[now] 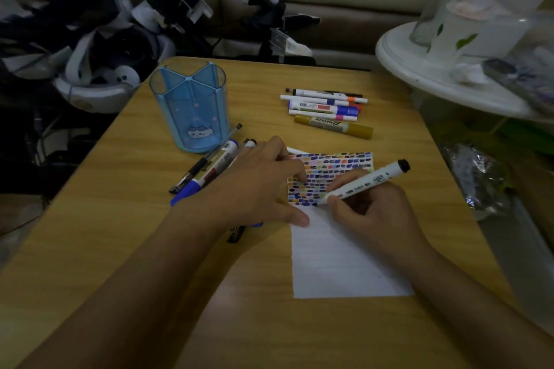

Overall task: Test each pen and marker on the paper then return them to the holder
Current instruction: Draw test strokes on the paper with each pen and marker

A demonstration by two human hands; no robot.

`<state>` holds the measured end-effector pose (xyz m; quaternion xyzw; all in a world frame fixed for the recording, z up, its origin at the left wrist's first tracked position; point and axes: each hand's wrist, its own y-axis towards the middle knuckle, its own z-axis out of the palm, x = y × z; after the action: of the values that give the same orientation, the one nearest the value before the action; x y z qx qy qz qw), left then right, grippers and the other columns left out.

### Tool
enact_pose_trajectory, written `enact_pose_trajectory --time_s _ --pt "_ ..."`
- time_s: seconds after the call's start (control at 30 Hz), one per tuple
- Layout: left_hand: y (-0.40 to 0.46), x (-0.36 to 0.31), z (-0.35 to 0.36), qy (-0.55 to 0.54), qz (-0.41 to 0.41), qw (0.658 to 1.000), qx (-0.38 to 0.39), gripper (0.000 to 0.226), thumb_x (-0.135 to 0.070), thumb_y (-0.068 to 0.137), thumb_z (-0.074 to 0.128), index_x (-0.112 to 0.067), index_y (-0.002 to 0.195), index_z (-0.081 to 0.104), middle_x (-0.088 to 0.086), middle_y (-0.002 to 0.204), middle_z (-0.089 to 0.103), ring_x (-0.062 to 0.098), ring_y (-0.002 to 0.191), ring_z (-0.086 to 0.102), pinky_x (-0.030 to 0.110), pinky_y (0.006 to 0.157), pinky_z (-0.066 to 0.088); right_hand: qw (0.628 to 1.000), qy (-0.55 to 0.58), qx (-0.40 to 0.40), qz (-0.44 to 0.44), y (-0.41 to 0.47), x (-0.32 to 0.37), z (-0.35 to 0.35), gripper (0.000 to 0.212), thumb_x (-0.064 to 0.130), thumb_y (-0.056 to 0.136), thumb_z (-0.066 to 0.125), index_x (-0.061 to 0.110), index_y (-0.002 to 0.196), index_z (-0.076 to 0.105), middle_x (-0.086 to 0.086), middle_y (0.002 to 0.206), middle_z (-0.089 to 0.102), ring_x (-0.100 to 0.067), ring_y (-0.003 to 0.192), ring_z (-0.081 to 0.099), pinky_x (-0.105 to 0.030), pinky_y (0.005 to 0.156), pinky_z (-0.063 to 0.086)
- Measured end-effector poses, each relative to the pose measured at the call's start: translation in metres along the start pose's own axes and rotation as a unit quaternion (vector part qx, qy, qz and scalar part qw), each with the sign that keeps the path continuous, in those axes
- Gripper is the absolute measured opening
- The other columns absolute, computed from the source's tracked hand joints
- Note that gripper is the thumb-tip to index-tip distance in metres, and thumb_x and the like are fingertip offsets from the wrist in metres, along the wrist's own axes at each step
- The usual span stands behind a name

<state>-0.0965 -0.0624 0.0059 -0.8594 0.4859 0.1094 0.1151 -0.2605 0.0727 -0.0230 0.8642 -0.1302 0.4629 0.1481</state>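
Two heaps of pens frame the work, and the step in hand is the testing stroke itself. At the far left, toward ten o'clock on the table (120,219), stands the blue holder (189,105), upright and with nothing showing inside it. Just below it, at about nine o'clock from the paper, lies a cluster of pens and markers (209,169), partly under the left wrist. The left hand (254,186) rests flat with fingers spread and relaxed, its fingertips pressing the top left part of the paper (338,249) to steady it. The upper part of the sheet is crowded with rows of small coloured marks; the lower part is blank. The right hand (368,207) pinches a white marker (362,184) in a writing grip, tip down at the lower edge of the marked rows, black end pointing to two o'clock. At twelve to one o'clock from the paper, well apart from it, lies a second group of markers (326,109), side by side.

My judgement: the mark is being laid now. Next the marker wants capping, if its cap is off, which I cannot tell, and then a place beside the tested ones or in the holder.
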Motion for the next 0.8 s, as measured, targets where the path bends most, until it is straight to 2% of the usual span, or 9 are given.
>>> enact_pose_trajectory --time_s 0.07,0.2,0.37,0.5,0.7,0.8 --pt "0.0000 0.0005 0.0004 -0.004 0.001 1.000 -0.001 0.065 -0.069 0.070 0.071 -0.044 0.127 0.052 -0.013 0.118 0.032 0.005 0.109 0.032 0.027 0.094 0.036 1.000 0.001 -0.008 0.004 0.0004 -0.0008 0.0002 0.016 0.015 0.085 0.074 0.030 0.087 0.069 0.012 0.080 0.068 -0.008 0.075 0.066 -0.026 0.062 0.057" --pt "0.0005 0.0003 0.0009 0.000 0.001 1.000 -0.001 0.066 -0.070 0.069 0.070 -0.044 0.127 0.052 -0.012 0.120 0.032 0.006 0.110 0.032 0.027 0.093 0.036 1.000 0.003 0.007 -0.005 -0.0003 0.0002 -0.0003 0.014 0.017 0.086 0.075 0.030 0.089 0.070 0.013 0.078 0.068 -0.006 0.073 0.065 -0.017 0.058 0.051" --pt "0.0007 0.0007 0.0011 0.004 -0.001 1.000 0.000 0.066 -0.070 0.070 0.070 -0.045 0.128 0.051 -0.012 0.123 0.033 0.007 0.112 0.033 0.028 0.095 0.035 1.000 0.001 -0.007 -0.005 0.0002 -0.0005 -0.0003 0.015 0.016 0.086 0.074 0.030 0.087 0.070 0.011 0.080 0.068 -0.009 0.074 0.065 -0.025 0.060 0.056" --pt "0.0009 0.0017 0.0025 0.003 0.002 1.000 -0.005 0.066 -0.071 0.069 0.070 -0.045 0.127 0.052 -0.012 0.121 0.033 0.004 0.107 0.030 0.025 0.091 0.029 1.000 -0.010 -0.001 -0.021 -0.0003 0.0003 -0.0003 0.015 0.017 0.085 0.075 0.031 0.087 0.070 0.013 0.078 0.068 -0.007 0.073 0.065 -0.020 0.057 0.053" --pt "0.0007 0.0017 0.0021 0.001 0.002 1.000 -0.004 0.066 -0.070 0.069 0.070 -0.045 0.127 0.051 -0.013 0.119 0.032 0.004 0.106 0.029 0.025 0.089 0.029 1.000 -0.008 -0.005 -0.022 -0.0008 0.0005 -0.0004 0.014 0.017 0.086 0.075 0.031 0.087 0.070 0.012 0.077 0.068 -0.007 0.071 0.065 -0.015 0.055 0.049" --pt "0.0013 0.0015 0.0021 0.005 0.001 1.000 -0.005 0.067 -0.070 0.068 0.070 -0.044 0.127 0.052 -0.011 0.121 0.033 0.006 0.109 0.032 0.026 0.089 0.029 1.000 -0.012 -0.007 -0.022 -0.0005 0.0001 0.0006 0.017 0.016 0.085 0.075 0.031 0.086 0.069 0.013 0.078 0.068 -0.007 0.073 0.065 -0.017 0.057 0.052"
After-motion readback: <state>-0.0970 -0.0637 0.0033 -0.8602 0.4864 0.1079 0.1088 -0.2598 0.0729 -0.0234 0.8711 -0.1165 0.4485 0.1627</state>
